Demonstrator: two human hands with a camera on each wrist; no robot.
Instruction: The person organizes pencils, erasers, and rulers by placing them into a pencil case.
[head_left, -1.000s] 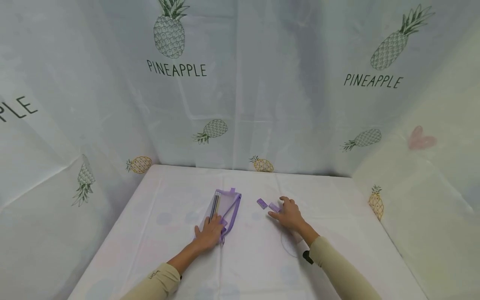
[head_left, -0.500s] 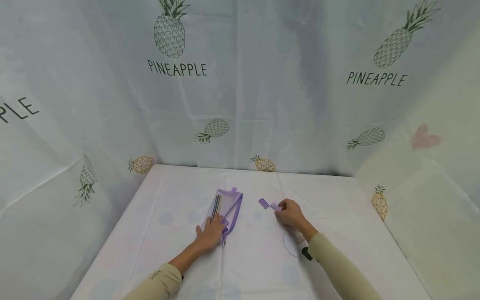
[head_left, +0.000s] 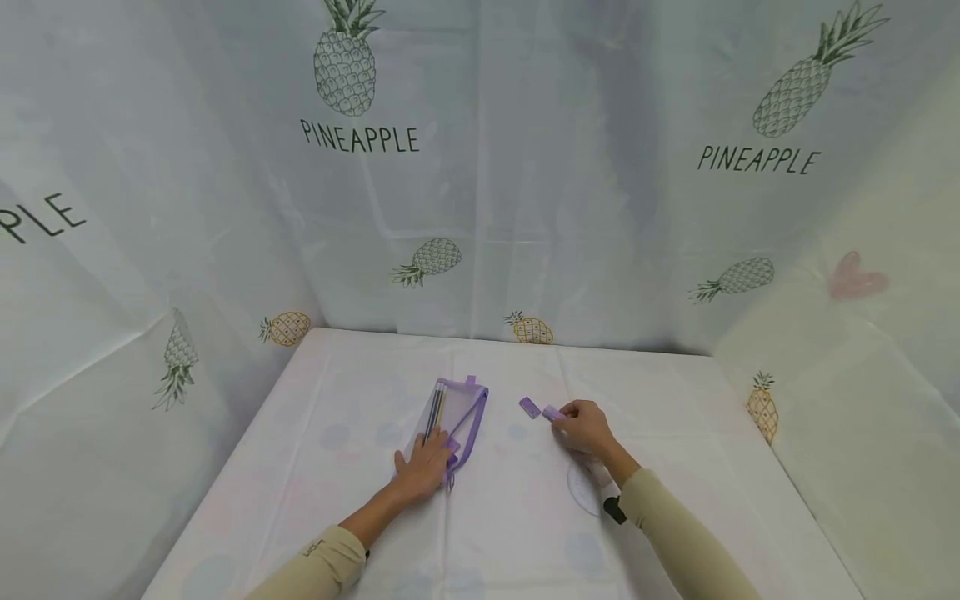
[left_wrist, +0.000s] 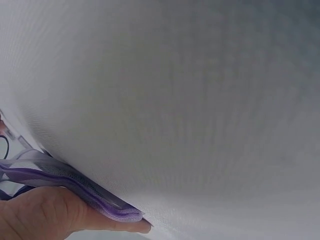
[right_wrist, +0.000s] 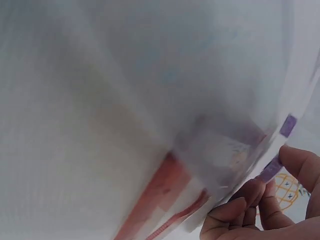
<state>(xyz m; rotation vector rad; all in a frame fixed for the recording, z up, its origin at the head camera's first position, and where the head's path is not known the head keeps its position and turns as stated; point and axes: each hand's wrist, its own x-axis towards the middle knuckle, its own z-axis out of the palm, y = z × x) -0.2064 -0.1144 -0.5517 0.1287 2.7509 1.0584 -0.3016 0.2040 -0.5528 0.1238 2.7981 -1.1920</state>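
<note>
We're basically looking at some curtained-off spot, not making out which room: pineapple-print sheets point(head_left: 555, 167) are hanging behind and left of the table point(head_left: 510, 542), and a heart-print sheet point(head_left: 862, 350) is hanging to its right.

My left arm point(head_left: 307, 571) comes in from the bottom edge and slants up to the right, sleeve ending above the wrist. At its end I have the left hand point(head_left: 422, 468) palm down, back upward, fingers spread and pointing forward; the left wrist view shows me one digit stretched straight out. My right arm point(head_left: 678, 533) angles up to the left, the bare right wrist point(head_left: 618, 462) showing past its cuff. I hold the right hand point(head_left: 588, 431) turned inward, knuckles bent, fingertips drawn together in a pinch, with other fingers curled beneath in the right wrist view.
</note>
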